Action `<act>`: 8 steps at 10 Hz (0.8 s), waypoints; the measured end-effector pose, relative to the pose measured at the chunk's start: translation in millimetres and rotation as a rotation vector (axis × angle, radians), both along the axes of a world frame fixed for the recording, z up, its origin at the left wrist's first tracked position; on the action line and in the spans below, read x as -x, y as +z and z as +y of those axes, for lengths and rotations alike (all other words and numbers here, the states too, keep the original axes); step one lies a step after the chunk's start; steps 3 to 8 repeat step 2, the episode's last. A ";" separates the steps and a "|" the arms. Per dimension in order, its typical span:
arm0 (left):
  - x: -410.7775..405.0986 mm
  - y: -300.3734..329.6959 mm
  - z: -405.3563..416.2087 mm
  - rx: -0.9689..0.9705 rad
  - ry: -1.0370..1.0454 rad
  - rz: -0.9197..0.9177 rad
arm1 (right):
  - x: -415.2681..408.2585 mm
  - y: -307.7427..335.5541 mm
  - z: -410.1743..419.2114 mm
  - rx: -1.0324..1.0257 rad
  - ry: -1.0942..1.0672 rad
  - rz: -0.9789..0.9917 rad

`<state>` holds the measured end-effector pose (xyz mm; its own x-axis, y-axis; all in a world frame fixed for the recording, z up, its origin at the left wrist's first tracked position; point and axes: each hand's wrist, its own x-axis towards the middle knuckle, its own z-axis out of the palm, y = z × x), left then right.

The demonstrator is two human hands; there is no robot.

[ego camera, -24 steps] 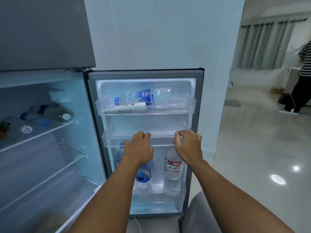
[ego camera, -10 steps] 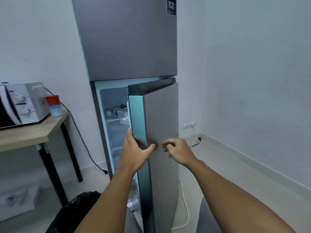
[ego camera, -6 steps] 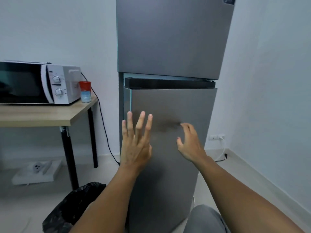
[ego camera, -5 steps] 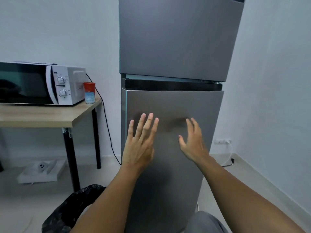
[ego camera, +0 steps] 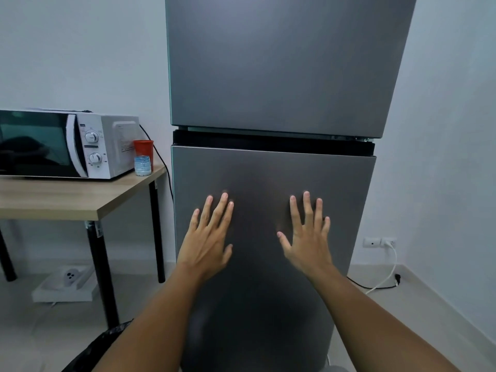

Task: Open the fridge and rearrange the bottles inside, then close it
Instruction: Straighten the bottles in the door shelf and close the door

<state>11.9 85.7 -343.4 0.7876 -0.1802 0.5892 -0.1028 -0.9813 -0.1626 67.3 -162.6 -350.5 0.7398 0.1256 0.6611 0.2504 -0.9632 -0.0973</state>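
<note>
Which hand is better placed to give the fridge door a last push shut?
Probably the left hand: it lies flat near the lower door's left edge, the side that would open. The right hand sits mid-door.

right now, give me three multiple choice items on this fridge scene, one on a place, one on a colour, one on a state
1. Where does the microwave stand?
A. on the floor
B. on the wooden table left of the fridge
C. on top of the fridge

2. What colour is the cup beside the microwave?
A. red
B. green
C. black

3. How is the lower fridge door?
A. wide open
B. half open
C. shut, both hands flat on it

Answers:
1 B, it rests on the tabletop at the left.
2 A, the cup is plainly red, with a small clear container in front of it.
3 C, the door sits flush with no interior showing, and the left hand and right hand lie on it with fingers spread.
</note>
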 end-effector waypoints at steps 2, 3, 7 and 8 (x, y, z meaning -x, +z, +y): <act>14.3 -8.3 -1.0 0.143 -0.048 0.084 | 20.4 29.3 -18.1 -0.163 0.242 0.009; 14.3 -8.3 -1.0 0.143 -0.048 0.084 | 20.4 29.3 -18.1 -0.163 0.242 0.009; 14.3 -8.3 -1.0 0.143 -0.048 0.084 | 20.4 29.3 -18.1 -0.163 0.242 0.009; 14.3 -8.3 -1.0 0.143 -0.048 0.084 | 20.4 29.3 -18.1 -0.163 0.242 0.009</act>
